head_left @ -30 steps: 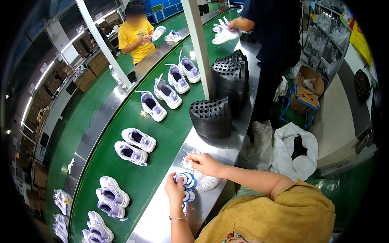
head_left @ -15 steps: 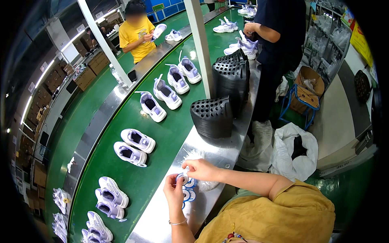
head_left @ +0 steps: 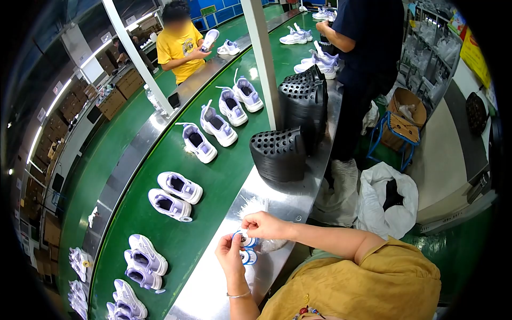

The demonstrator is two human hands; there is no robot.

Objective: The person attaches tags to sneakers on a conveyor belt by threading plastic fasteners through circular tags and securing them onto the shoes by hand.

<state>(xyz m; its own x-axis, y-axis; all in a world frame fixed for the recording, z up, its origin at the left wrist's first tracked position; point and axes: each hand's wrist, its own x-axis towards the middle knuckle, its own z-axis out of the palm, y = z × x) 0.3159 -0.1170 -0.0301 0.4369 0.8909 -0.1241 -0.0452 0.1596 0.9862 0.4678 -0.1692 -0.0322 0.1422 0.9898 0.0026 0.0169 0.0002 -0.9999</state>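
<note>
Over the metal ledge (head_left: 200,288), my left hand (head_left: 230,256) is closed on a round blue-and-white tag (head_left: 242,238). My right hand (head_left: 265,225) is pinched at that tag's upper side; whatever lies between its fingertips is too small to make out. More round tags (head_left: 248,257) lie on the ledge just below. A bundle of thin white strings (head_left: 254,207) sits beyond my right hand, and part of it shows beneath my right wrist. On the green belt to the left, a pair of white-and-purple shoes (head_left: 169,205) has a round tag at one heel.
More shoes (head_left: 217,122) stand along the green belt (head_left: 218,176). Black perforated stacks (head_left: 277,154) stand on the ledge beside a white post (head_left: 261,64). A person in yellow (head_left: 184,50) holds a shoe across the belt; a person in dark clothes (head_left: 368,42) stands beyond the stacks.
My right hand has moved from the white strings to the tag in my left hand. The shoes have shifted slightly down the belt. The dark-clothed person has let go of a shoe.
</note>
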